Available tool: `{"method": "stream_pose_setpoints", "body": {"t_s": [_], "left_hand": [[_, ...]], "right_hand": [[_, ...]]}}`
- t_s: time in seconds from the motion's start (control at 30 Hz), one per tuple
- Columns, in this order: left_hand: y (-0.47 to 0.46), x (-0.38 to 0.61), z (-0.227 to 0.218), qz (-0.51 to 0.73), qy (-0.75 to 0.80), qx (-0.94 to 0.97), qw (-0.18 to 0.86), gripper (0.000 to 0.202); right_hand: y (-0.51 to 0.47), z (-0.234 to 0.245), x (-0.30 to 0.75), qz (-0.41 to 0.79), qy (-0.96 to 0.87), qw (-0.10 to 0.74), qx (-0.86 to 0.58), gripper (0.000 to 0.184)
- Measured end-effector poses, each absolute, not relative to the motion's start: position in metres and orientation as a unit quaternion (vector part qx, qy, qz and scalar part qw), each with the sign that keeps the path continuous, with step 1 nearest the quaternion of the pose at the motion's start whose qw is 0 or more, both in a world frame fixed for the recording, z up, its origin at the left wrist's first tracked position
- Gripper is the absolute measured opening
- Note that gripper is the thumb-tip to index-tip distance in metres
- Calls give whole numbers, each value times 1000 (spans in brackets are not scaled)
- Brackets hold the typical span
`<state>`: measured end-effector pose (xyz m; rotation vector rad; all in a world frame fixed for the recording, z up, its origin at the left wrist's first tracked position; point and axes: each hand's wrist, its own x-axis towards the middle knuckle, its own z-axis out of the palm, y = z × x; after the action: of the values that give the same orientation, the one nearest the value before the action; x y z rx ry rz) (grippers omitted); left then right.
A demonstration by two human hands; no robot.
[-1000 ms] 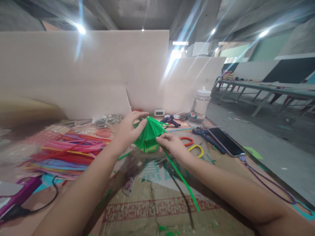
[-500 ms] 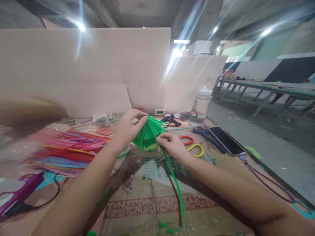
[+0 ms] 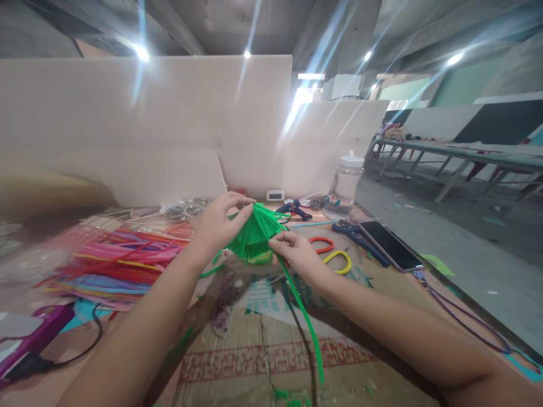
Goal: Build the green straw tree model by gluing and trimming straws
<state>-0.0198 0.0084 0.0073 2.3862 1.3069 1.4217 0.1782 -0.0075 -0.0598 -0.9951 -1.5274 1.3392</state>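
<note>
A green cone-shaped piece built from many narrow strips (image 3: 254,234) is held up over the cardboard. My left hand (image 3: 227,220) pinches it near its pointed top, thumb and fingers closed on it. At its lower right edge, my right hand (image 3: 294,251) is closed on a long green pipe cleaner (image 3: 306,316), whose loose end hangs down toward the cardboard. The fingers hide where this strand meets the cone. Just right of my right hand lie scissors with one red and one yellow handle loop (image 3: 338,261).
Bundles of coloured pipe cleaners (image 3: 123,260) and a purple glue gun (image 3: 38,339) lie left. Behind are a blue glue gun (image 3: 299,210), a small digital clock (image 3: 275,195) and a water bottle (image 3: 344,186). Pliers (image 3: 360,240) and a phone (image 3: 391,244) lie right, on printed cardboard (image 3: 237,367).
The view has tipped up slightly. Both hands keep their hold on the green piece and strand; the strand's loose end has swung a little to the right.
</note>
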Motion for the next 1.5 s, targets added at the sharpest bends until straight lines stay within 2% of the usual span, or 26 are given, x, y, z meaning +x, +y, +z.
{"method": "stream_pose_setpoints", "body": {"t_s": [0.3, 0.73, 0.93, 1.3, 1.5], "left_hand": [[8, -18, 5, 459, 428, 778, 33, 19], [14, -21, 3, 476, 439, 755, 104, 26], [15, -21, 2, 484, 451, 743, 106, 27], [12, -18, 2, 479, 449, 751, 75, 26], [14, -19, 1, 479, 447, 753, 70, 27]], "right_hand": [[-6, -64, 176, 538, -622, 416, -388, 33], [1, -62, 180, 496, -670, 375, -404, 24], [-2, -61, 181, 436, -682, 427, -404, 24], [-5, -60, 179, 446, -646, 462, -412, 26], [-3, -62, 177, 459, -656, 438, -409, 26]]}}
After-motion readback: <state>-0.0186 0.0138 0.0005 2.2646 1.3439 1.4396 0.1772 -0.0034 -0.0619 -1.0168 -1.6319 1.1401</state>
